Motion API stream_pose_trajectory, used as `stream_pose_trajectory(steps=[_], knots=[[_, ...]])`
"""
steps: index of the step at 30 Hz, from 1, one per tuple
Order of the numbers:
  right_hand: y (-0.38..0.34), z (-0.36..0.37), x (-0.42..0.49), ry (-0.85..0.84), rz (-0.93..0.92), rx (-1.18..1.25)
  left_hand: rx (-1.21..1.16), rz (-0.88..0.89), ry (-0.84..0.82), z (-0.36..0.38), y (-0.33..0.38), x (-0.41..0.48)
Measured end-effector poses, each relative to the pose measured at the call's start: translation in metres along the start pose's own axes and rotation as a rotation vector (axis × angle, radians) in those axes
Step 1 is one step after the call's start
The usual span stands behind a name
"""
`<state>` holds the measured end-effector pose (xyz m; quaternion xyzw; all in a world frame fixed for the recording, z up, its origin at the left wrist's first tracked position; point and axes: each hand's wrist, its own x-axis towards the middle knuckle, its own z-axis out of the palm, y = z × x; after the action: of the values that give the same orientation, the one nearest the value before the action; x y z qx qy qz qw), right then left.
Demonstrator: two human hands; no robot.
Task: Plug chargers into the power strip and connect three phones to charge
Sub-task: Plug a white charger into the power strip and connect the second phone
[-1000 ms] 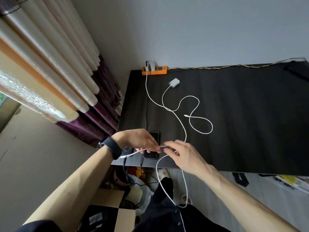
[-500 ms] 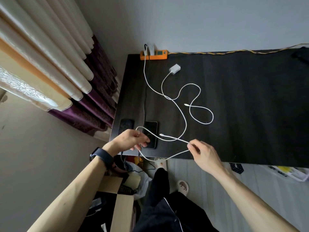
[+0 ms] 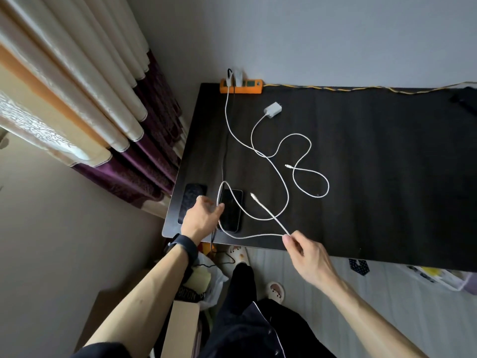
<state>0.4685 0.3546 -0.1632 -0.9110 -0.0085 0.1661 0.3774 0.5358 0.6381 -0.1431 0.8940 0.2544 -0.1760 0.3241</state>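
Note:
An orange power strip point(image 3: 247, 87) lies at the desk's far left edge with two chargers plugged in. From it a white cable point(image 3: 281, 177) runs down, loops over a dark phone point(image 3: 231, 213) and ends in a free connector point(image 3: 252, 195). My right hand point(image 3: 304, 250) pinches this cable near the desk's front edge. My left hand point(image 3: 202, 218) hovers between that phone and a second dark phone point(image 3: 192, 202) at the left corner, fingers relaxed, touching the loop. An unplugged white charger point(image 3: 272, 110) lies by the strip, its cable curling to a loose plug point(image 3: 288, 166).
The black desk point(image 3: 374, 177) stands against a grey wall, curtains to the left. A yellow cord point(image 3: 361, 88) runs along the back edge. A dark object point(image 3: 466, 100) lies at the far right. Below the desk are a cardboard box, bags and slippers.
My hands have moved apart. The right hand drew the white cable rightward, laying a loop over the phone. The left hand let go of the cable and opened beside the phone.

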Motion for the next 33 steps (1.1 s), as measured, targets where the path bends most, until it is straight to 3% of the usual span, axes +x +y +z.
stream_pose_trajectory(steps=[3, 7, 11, 13, 17, 19, 21, 23, 28, 33], knots=[[-0.005, -0.008, 0.0, 0.03, 0.061, -0.039, 0.126, 0.036, -0.037, 0.002, -0.009, 0.003], [-0.006, -0.01, 0.01, 0.056, 0.068, -0.207, 0.084, -0.042, -0.079, 0.013, -0.032, -0.01], [-0.017, -0.004, 0.025, -0.048, 0.025, -0.065, 0.02, -0.132, -0.181, 0.038, -0.072, -0.042], [-0.028, -0.003, 0.029, -0.043, 0.037, 0.027, -0.103, -0.202, -0.289, 0.054, -0.087, -0.061], [-0.053, 0.003, 0.044, -0.058, 0.028, 0.071, -0.47, -0.565, -0.694, 0.071, -0.108, -0.091], [-0.063, 0.009, 0.053, -0.073, 0.029, 0.065, -0.448, -0.617, -0.81, 0.074, -0.122, -0.096], [-0.068, 0.019, 0.061, -0.093, 0.035, 0.034, -0.265, -0.622, -0.871, 0.072, -0.131, -0.097], [-0.068, 0.028, 0.066, -0.12, 0.05, -0.025, -0.066, -0.561, -0.836, 0.069, -0.131, -0.092], [-0.048, 0.046, 0.064, -0.202, 0.082, -0.059, 0.2, -0.406, -0.444, 0.069, -0.12, -0.053], [-0.024, 0.045, 0.043, -0.15, 0.169, 0.082, 0.098, -0.179, -0.119, 0.062, -0.073, -0.009]])
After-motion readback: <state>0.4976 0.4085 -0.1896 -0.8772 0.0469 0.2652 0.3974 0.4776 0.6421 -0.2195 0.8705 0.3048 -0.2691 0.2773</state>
